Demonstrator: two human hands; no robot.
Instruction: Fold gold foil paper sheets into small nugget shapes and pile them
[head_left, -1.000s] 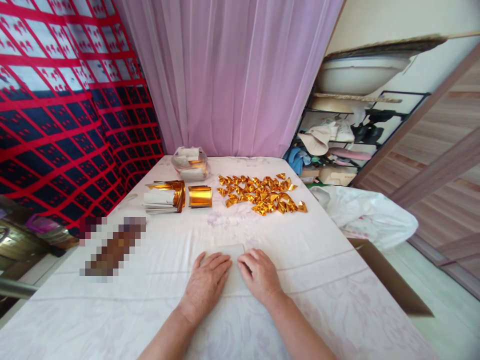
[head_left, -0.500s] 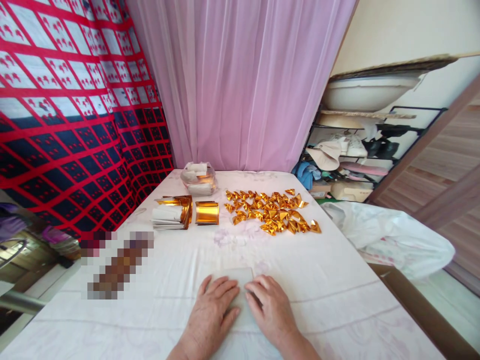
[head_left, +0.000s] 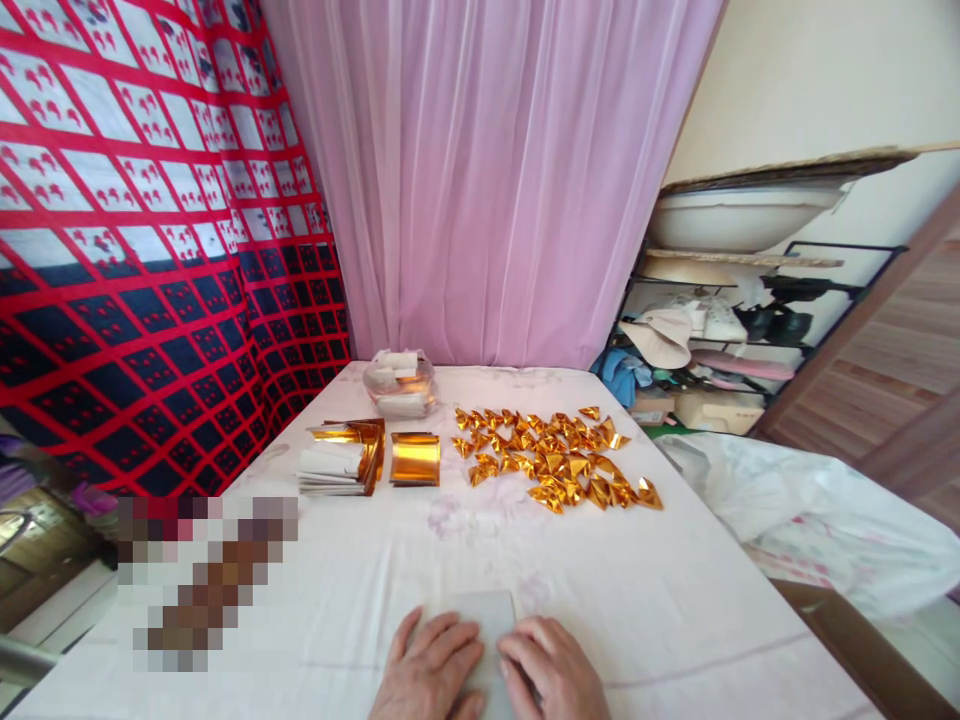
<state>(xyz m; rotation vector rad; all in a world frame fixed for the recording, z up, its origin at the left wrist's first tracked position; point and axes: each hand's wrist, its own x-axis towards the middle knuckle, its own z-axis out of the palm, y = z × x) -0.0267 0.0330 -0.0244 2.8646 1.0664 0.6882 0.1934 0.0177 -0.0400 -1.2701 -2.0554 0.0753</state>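
A pale grey, flat piece of paper (head_left: 486,606) lies on the table in front of me, partly covered by both hands. My left hand (head_left: 435,665) rests palm down on its left part, fingers spread and stretched out. At the right edge, my right hand (head_left: 551,668) has its fingers bent, with the fingertips and thumb on the paper. Whether that edge is folded is hidden. Farther off, a small stack of gold foil paper squares (head_left: 415,459) sits left of many folded gold foil pieces (head_left: 562,455).
A larger stack of foil-backed paper (head_left: 345,465) lies at the left, with a clear plastic bag (head_left: 401,385) of more paper behind it. A blurred-out item (head_left: 217,590) is at the left edge. A white bag (head_left: 825,510) and shelf rack (head_left: 750,340) stand right of the table.
The view has tilted up, so the table and hands appear lower. Both hands remain on the paper, and the foil pieces keep their places.
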